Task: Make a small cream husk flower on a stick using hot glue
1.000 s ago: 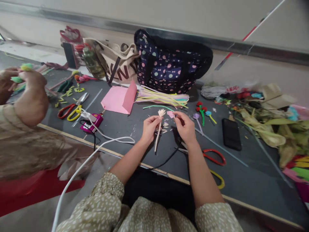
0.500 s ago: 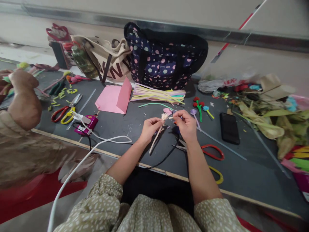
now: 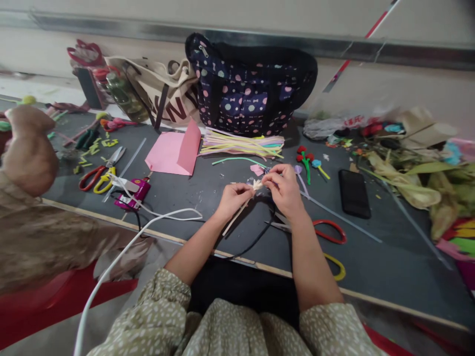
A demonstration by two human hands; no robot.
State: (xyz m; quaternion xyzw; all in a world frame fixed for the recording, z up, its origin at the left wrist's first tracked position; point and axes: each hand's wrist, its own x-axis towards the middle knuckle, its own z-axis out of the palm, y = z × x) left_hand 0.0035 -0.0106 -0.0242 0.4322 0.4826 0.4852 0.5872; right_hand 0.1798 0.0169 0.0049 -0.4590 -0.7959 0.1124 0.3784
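With our left hand pinching the pale stem above the table, our right hand pinches its frayed tip, best worked gently.

My left hand pinches a beige stick; my right hand works its frayed tip above the dark surface, scissors beside.
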